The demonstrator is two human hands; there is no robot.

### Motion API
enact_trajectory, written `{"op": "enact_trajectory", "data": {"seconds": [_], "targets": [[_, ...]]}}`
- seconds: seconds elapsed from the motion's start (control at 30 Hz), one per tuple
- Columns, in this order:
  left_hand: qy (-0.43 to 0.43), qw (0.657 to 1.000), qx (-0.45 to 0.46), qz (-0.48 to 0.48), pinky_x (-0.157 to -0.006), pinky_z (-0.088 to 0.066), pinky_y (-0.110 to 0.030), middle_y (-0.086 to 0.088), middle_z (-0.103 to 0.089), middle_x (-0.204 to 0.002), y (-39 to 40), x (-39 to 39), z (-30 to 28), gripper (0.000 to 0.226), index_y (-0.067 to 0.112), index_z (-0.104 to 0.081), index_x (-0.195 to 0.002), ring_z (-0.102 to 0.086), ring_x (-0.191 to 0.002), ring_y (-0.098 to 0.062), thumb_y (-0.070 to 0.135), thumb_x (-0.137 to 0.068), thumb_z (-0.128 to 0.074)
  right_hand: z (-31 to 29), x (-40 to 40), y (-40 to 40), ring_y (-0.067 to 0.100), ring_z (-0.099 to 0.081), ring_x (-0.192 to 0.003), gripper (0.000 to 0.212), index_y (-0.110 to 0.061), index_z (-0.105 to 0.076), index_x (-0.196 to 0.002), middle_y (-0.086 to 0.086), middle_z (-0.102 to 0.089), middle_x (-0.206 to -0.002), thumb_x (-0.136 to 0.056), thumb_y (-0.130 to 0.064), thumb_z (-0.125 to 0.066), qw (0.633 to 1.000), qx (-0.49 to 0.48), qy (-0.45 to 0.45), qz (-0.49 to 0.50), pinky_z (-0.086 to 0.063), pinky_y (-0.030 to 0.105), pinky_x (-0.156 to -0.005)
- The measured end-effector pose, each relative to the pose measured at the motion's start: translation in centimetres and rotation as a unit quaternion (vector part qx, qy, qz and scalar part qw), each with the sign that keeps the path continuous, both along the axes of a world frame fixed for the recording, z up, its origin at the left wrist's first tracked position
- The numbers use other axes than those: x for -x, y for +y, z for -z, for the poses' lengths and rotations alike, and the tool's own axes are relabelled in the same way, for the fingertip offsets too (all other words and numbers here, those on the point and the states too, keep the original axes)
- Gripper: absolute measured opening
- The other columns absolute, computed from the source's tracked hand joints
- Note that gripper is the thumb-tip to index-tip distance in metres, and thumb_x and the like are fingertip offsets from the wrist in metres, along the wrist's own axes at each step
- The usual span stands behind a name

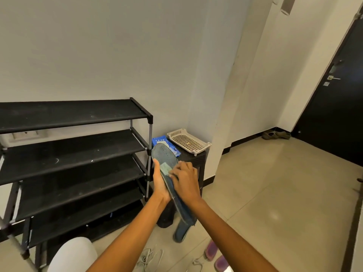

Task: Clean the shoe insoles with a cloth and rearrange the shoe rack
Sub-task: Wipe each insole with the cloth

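Fingers of right hand (185,179) curl, pressing one cloth (165,168) on one insole (167,163); left hand (160,185) grips it. One black shoe rack (74,146), w/ beige tile floor (275,183).

I am standing in the entrance hall of a home: a black tiered shoe rack (74,154) stands against the plain wall, a dark front door (337,107) with a lever handle closes off the tiled floor (275,183), and a pair of shoes (276,135) sits beside that door.
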State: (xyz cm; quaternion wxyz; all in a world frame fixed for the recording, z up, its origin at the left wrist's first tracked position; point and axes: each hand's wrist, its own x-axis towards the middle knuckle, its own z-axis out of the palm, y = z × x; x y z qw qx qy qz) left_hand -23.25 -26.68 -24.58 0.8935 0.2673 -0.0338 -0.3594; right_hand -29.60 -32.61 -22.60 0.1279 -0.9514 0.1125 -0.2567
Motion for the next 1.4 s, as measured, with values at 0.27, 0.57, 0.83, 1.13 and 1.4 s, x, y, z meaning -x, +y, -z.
{"op": "enact_trajectory", "data": {"seconds": [0.27, 0.57, 0.83, 1.13, 1.4], "targets": [[-0.028, 0.998, -0.025, 0.041, -0.1, -0.04, -0.046, -0.018, -0.064, -0.109, -0.7, 0.5, -1.4, 0.077, 0.007, -0.058, -0.122, -0.061, -0.1, -0.03, 0.07, -0.083, -0.037, -2.2, -0.1, -2.9, 0.018, -0.05, -0.096, 0.02, -0.023, -0.07, -0.105, 0.0, -0.067, -0.1, -0.092, -0.028, -0.055, 0.997, -0.022, -0.017, 0.076, -0.041, 0.032, -0.082], [-0.02, 0.999, -0.024, 0.028, -0.092, -0.045, -0.042, -0.015, -0.068, -0.1, -0.4, 0.8, -0.7, 0.073, 0.009, -0.071, -0.103, -0.065, -0.09, -0.027, 0.068, -0.087, -0.031, -2.5, -0.1, -1.8, 0.021, -0.05, -0.1, 0.021, -0.021, -0.07, -0.107, 0.003, -0.067, -0.106, -0.092, -0.025, -0.055, 0.993, -0.052, 0.005, 0.102, -0.04, 0.033, -0.082], [-0.023, 0.998, -0.032, 0.044, -0.088, -0.047, -0.043, -0.015, -0.07, -0.096, 0.4, 0.4, -0.5, 0.073, 0.008, -0.063, -0.11, -0.062, -0.092, -0.028, 0.069, -0.087, -0.031, -2.0, 0.7, -1.8, 0.017, -0.055, -0.103, 0.017, -0.025, -0.072, -0.101, -0.002, -0.07, -0.104, -0.088, -0.027, -0.061, 0.996, -0.068, 0.057, 0.027, -0.048, 0.033, -0.082], [-0.013, 0.998, -0.018, 0.054, -0.097, -0.045, -0.043, -0.021, -0.047, -0.137, 0.5, -0.3, 0.0, 0.086, 0.003, -0.07, -0.109, -0.056, -0.111, -0.03, 0.076, -0.079, -0.037, -0.4, 2.2, -0.2, 0.002, -0.053, -0.085, 0.012, -0.02, -0.073, -0.094, -0.006, -0.07, -0.098, -0.087, -0.023, -0.063, 0.982, -0.182, 0.039, -0.041, -0.039, 0.014, -0.067], [0.003, 0.998, 0.004, 0.065, -0.101, -0.041, -0.045, -0.016, -0.056, -0.127, 0.7, -0.5, -0.8, 0.094, 0.006, -0.069, -0.112, -0.052, -0.117, -0.029, 0.083, -0.077, -0.027, 0.1, 1.1, -1.9, 0.013, -0.057, -0.092, 0.012, -0.016, -0.069, -0.097, 0.007, -0.063, -0.104, -0.087, -0.018, -0.064, 0.945, -0.32, -0.041, 0.048, -0.044, 0.024, -0.08]]}}
